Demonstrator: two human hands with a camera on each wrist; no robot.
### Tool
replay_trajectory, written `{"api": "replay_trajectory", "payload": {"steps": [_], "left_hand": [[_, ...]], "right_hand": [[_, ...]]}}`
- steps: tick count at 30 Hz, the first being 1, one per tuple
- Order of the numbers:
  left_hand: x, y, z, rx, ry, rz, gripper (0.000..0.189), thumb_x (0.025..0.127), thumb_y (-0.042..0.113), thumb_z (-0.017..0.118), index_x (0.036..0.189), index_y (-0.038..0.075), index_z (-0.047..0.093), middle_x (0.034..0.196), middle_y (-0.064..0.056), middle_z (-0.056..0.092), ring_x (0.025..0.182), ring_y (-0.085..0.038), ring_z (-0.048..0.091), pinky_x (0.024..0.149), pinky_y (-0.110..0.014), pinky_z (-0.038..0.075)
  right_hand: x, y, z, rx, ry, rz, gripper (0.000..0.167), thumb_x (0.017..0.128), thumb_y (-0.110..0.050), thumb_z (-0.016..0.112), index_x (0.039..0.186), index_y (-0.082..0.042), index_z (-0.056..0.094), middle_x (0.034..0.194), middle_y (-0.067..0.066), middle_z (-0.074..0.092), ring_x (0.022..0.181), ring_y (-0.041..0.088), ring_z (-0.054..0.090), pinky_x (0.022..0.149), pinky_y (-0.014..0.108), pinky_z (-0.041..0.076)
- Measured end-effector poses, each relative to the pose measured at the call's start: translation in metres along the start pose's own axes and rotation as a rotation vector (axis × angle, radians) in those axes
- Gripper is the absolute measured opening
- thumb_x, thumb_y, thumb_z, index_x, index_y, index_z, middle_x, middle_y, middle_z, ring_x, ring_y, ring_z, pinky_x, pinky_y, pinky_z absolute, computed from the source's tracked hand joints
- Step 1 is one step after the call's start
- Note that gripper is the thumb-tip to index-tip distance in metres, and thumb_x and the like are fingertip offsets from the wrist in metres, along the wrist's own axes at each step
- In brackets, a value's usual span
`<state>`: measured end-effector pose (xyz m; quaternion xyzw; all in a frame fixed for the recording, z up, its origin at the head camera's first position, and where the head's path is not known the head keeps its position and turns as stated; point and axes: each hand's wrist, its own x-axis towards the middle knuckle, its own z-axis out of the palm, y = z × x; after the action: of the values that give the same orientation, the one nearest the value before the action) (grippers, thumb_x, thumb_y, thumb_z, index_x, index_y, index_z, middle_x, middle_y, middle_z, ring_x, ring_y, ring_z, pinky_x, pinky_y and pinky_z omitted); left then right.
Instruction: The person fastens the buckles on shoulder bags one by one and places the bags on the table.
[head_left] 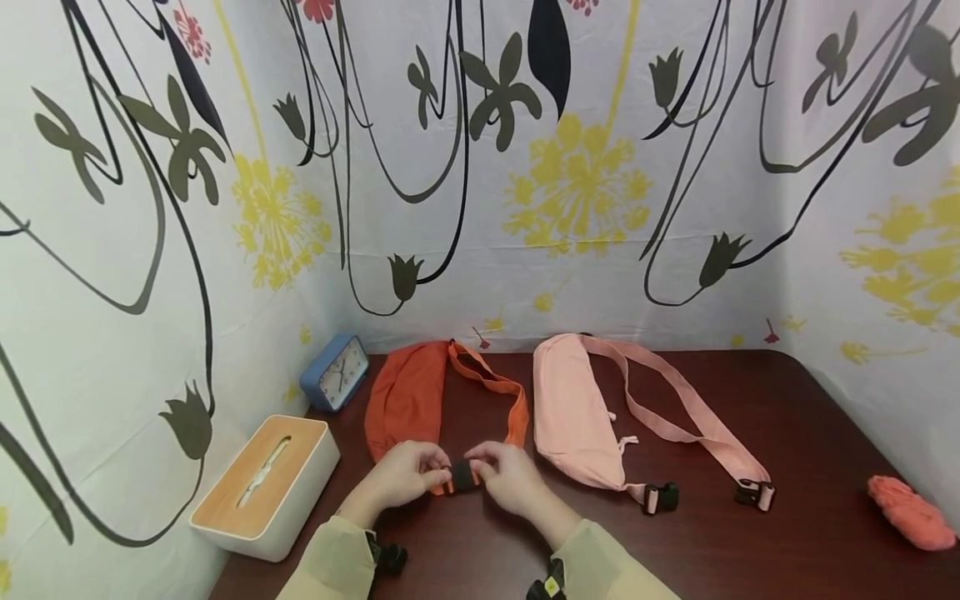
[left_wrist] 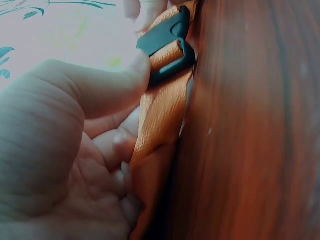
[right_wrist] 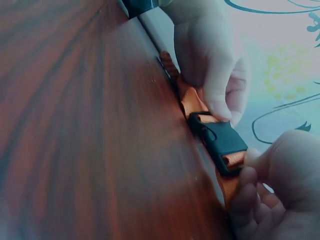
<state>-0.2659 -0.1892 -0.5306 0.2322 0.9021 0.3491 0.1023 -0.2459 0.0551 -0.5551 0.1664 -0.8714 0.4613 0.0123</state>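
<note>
An orange waist bag (head_left: 408, 392) lies at the back left of the table, its orange strap (head_left: 495, 379) looping round toward me. Near the front its black side-release buckle (head_left: 463, 475) sits between my hands, the two halves joined. My left hand (head_left: 408, 473) pinches the buckle's left end, thumb (left_wrist: 120, 80) against the webbing and black frame. On the other end, my right hand (head_left: 513, 479) pinches the buckle between thumb and fingers. Orange webbing (right_wrist: 192, 102) runs out of both ends of the buckle (right_wrist: 222, 137) in the right wrist view.
A pink waist bag (head_left: 573, 408) lies to the right, its buckle halves (head_left: 662, 498) apart. At left stand a tissue box (head_left: 315, 475) with a wooden lid and a blue clock (head_left: 334, 372). A coral-coloured bundle (head_left: 909, 512) rests at the right edge of the dark table (head_left: 750, 550).
</note>
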Motion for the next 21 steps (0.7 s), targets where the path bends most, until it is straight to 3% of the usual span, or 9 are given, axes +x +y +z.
{"api": "replay_trajectory", "payload": {"steps": [5, 11, 16, 21], "left_hand": [[0.001, 0.004, -0.004, 0.019, 0.020, 0.040, 0.013, 0.102, 0.036, 0.081, 0.105, 0.024, 0.078, 0.091, 0.011, 0.074, 0.070, -0.006, 0.061, 0.066, -0.026, 0.052], [0.005, 0.023, -0.001, 0.060, 0.121, 0.089, 0.020, 0.104, 0.041, 0.078, 0.114, 0.024, 0.078, 0.093, 0.015, 0.072, 0.072, -0.003, 0.060, 0.067, -0.025, 0.054], [0.015, 0.049, 0.009, -0.011, 0.139, 0.136, 0.022, 0.105, 0.039, 0.076, 0.119, 0.022, 0.078, 0.094, 0.014, 0.072, 0.074, -0.003, 0.062, 0.069, -0.025, 0.055], [0.032, 0.080, 0.025, -0.148, 0.078, 0.207, 0.027, 0.104, 0.040, 0.077, 0.126, 0.023, 0.077, 0.102, 0.012, 0.076, 0.079, -0.003, 0.066, 0.072, -0.025, 0.057]], "right_hand": [[-0.001, -0.004, -0.013, -0.005, -0.003, -0.032, 0.021, 0.109, -0.025, 0.070, 0.123, -0.014, 0.081, 0.113, 0.000, 0.081, 0.086, 0.005, 0.065, 0.076, 0.026, 0.054], [-0.010, -0.015, -0.054, 0.042, 0.003, -0.090, 0.020, 0.108, -0.033, 0.072, 0.119, -0.019, 0.081, 0.102, -0.002, 0.078, 0.074, 0.004, 0.060, 0.069, 0.025, 0.053], [-0.023, -0.007, -0.112, 0.037, -0.010, -0.156, 0.017, 0.107, -0.026, 0.073, 0.119, -0.016, 0.082, 0.089, 0.001, 0.079, 0.071, 0.002, 0.065, 0.067, 0.025, 0.055], [-0.042, 0.022, -0.184, -0.006, -0.016, -0.124, 0.021, 0.108, -0.020, 0.072, 0.123, -0.008, 0.079, 0.099, 0.006, 0.081, 0.073, 0.008, 0.071, 0.065, 0.026, 0.057]]}}
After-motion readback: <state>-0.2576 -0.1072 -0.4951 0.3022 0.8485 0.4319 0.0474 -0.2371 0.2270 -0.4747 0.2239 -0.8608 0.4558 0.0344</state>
